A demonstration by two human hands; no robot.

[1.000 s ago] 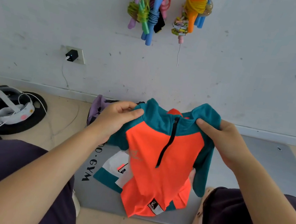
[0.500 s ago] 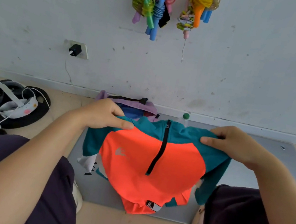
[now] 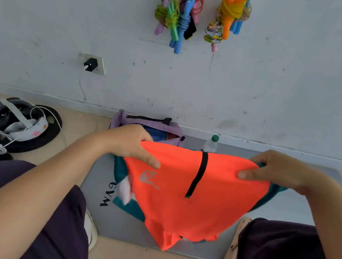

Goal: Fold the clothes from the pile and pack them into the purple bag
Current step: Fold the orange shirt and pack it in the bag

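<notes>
An orange and teal zip top (image 3: 180, 193) hangs spread out in front of me above the grey mat (image 3: 98, 187). My left hand (image 3: 134, 143) grips its top left edge, thumb on the orange front. My right hand (image 3: 276, 168) grips the top right edge the same way. The teal sleeves droop behind the orange panel. The purple bag (image 3: 150, 124) stands open against the wall just beyond the top, with blue and red cloth showing inside. Under the hanging top lie a teal piece and a white tag.
A plastic bottle with a green cap (image 3: 211, 143) stands right of the bag. A headset with white cables (image 3: 19, 121) lies on a black disc at the left. Skipping ropes (image 3: 179, 12) hang on the wall. My knees and shoes flank the mat.
Both hands have moved apart and forward, tipping the top flatter so the teal collar has folded back out of sight. The view has tilted down, showing more of the purple bag.
</notes>
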